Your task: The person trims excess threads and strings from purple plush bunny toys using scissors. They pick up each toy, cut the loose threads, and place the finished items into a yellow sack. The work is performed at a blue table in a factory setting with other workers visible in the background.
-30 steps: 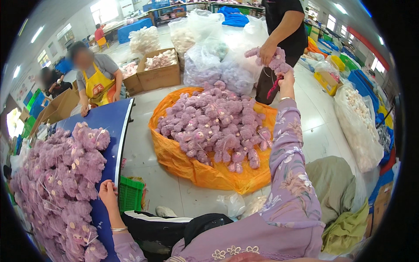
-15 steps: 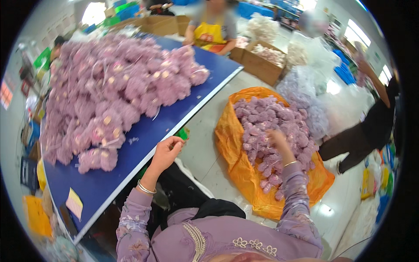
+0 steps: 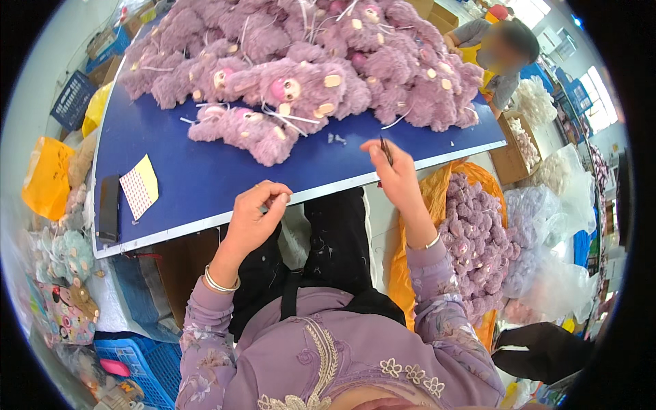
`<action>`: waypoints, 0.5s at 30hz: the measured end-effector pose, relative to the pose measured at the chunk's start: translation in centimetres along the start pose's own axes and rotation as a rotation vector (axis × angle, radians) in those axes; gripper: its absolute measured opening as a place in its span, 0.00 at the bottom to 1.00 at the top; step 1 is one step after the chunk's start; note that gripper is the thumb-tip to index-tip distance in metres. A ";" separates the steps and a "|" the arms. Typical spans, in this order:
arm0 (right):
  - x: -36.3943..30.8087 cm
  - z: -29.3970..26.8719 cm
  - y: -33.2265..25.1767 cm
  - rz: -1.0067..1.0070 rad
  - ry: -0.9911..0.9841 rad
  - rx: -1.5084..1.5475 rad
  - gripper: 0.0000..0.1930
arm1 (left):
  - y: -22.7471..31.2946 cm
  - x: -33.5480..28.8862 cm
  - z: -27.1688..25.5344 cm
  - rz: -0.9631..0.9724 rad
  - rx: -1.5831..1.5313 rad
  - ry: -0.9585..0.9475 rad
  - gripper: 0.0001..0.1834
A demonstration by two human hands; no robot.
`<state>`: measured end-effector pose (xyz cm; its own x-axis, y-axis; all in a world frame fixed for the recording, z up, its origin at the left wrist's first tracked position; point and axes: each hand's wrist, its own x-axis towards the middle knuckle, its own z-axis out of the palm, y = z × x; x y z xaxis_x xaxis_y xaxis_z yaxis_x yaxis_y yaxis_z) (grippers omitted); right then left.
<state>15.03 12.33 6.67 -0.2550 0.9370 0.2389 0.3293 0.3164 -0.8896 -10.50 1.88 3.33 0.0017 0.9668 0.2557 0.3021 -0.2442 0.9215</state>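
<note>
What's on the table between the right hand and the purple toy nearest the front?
A few little pale scraps on the blue table, between the right hand and that purple toy. The head view shows it.

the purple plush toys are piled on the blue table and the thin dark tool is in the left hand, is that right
Not quite: the head view shows the thin dark tool in the right hand, not the left hand. The purple plush toys are piled on the blue table, as you say.
</note>
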 end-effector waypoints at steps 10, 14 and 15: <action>4.0 6.0 1.9 -0.112 -0.237 -0.635 0.15 | -2.0 -1.0 -2.3 -0.033 -0.204 0.079 0.05; 0.0 6.2 -4.8 -0.004 -0.980 -0.087 0.08 | -2.3 -1.2 -3.0 -0.021 -0.258 0.087 0.06; -0.3 6.5 -5.6 -0.042 -1.055 0.013 0.06 | -2.3 -1.5 -3.1 -0.021 -0.253 0.097 0.06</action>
<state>7.32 9.29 9.08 -0.9295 0.3196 -0.1840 0.2933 0.3381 -0.8942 -14.20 0.75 1.72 -0.0971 0.9631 0.2512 0.0535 -0.2469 0.9676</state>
